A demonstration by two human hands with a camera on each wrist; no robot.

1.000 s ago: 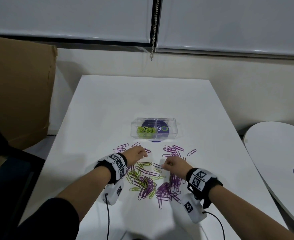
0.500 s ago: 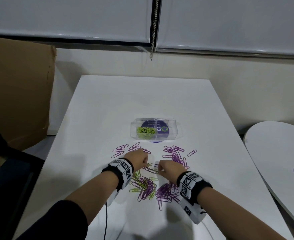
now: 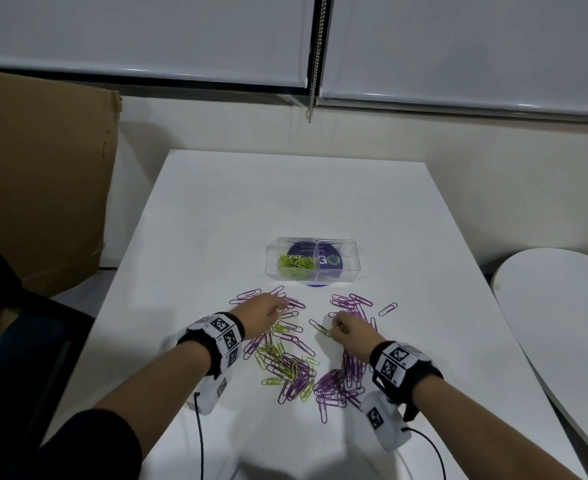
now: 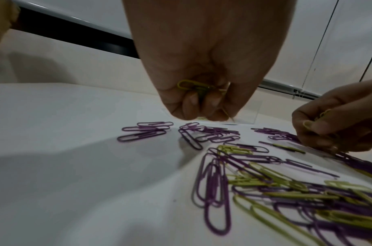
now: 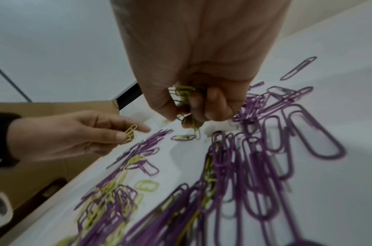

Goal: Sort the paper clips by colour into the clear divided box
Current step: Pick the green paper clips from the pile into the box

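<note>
Purple and green paper clips (image 3: 287, 367) lie scattered and heaped on the white table (image 3: 216, 209). The clear divided box (image 3: 311, 259) stands beyond them, with green clips (image 3: 294, 263) in its left compartment. My left hand (image 3: 264, 315) hovers over the left clips and holds a few green clips (image 4: 193, 85) in curled fingers. My right hand (image 3: 349, 332) grips a bunch of green clips (image 5: 182, 94) above the purple heap (image 5: 254, 149); a single green clip (image 3: 320, 328) lies just left of it.
A brown cardboard box (image 3: 39, 181) stands left of the table, with a dark chair (image 3: 12, 334) below it. A round white table (image 3: 559, 323) sits to the right. Cables (image 3: 200, 441) trail from both wrist cameras over the table's near part.
Both hands have moved forward, away from me, toward the far clips. The right hand drifted left then slightly right again. Both keep their green clips.
</note>
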